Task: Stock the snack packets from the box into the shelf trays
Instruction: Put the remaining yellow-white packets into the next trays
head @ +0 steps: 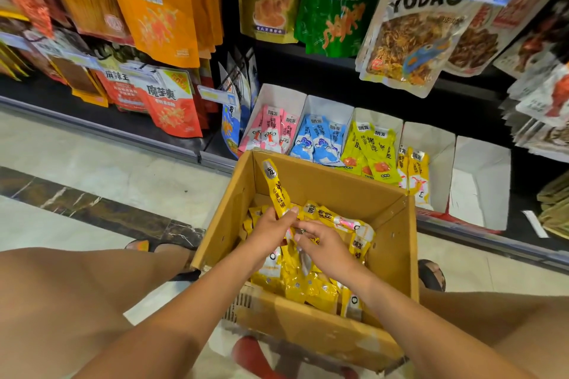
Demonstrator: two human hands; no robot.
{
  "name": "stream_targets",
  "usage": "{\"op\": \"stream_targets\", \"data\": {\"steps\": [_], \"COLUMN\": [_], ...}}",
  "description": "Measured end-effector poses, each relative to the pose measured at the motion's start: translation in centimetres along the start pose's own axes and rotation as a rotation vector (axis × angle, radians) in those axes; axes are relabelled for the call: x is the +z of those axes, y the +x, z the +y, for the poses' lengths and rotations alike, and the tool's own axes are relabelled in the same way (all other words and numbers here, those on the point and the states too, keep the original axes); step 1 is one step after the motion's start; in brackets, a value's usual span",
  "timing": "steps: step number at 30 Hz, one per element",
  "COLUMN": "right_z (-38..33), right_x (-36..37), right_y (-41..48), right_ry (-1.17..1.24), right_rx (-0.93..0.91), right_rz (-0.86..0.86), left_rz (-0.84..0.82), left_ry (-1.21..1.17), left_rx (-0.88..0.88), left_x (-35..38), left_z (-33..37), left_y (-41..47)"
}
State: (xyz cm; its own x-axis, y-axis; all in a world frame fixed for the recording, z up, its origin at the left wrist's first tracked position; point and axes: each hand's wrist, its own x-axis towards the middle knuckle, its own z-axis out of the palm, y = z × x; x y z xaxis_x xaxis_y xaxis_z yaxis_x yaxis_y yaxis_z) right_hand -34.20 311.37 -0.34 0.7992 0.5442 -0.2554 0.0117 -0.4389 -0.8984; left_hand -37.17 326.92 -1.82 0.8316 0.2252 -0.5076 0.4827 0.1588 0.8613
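Gripping yellow packet upright, left hand; right hand curled over box.

You work in bright, even light that comes from above. Glare lies on the glossy hanging packets at the top right. The wide lens bends the shelf edge and stretches the corners. Your forearms look a little soft, and the inside of the box is in mild shadow.
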Motion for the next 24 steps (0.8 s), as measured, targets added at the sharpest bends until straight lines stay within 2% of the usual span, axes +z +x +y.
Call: {"op": "stream_targets", "data": {"steps": [3, 6, 11, 14, 19, 24], "right_z": [0.5, 0.7, 5.4, 9.3, 15.4, 18.8], "right_x": [0.0, -1.1, -5.7, -8.2, -8.6, -6.4], "right_y": [0.2, 1.5, 3.8, 3.5, 1.7, 1.0], "right_ry": [-0.019, -0.016, 0.13, 0.225, -0.099, -0.262], "right_rx": [-0.039, 0.022, 0.366, 0.576, 0.716, 0.786], "right_rz": [-0.094, -0.073, 0.207, 0.268, 0.163, -0.036], "left_rz": [0.077, 0.179, 0.332, 0.398, 0.393, 0.337], "left_ry": [0.066, 0.143, 0.409, 0.583, 0.94, 1.121], "left_rx": [0.103, 0.124, 0.145, 0.113, 0.039, 0.076], "left_x": [-0.6, -2.0, -5.1, -6.5, -5.8, -5.0], "left_z": [-0.1, -0.7, -2.6, -5.0, -6.6, -6.6], "left_y": [0.1, 0.5, 0.0, 0.2, -0.8, -1.0]}}
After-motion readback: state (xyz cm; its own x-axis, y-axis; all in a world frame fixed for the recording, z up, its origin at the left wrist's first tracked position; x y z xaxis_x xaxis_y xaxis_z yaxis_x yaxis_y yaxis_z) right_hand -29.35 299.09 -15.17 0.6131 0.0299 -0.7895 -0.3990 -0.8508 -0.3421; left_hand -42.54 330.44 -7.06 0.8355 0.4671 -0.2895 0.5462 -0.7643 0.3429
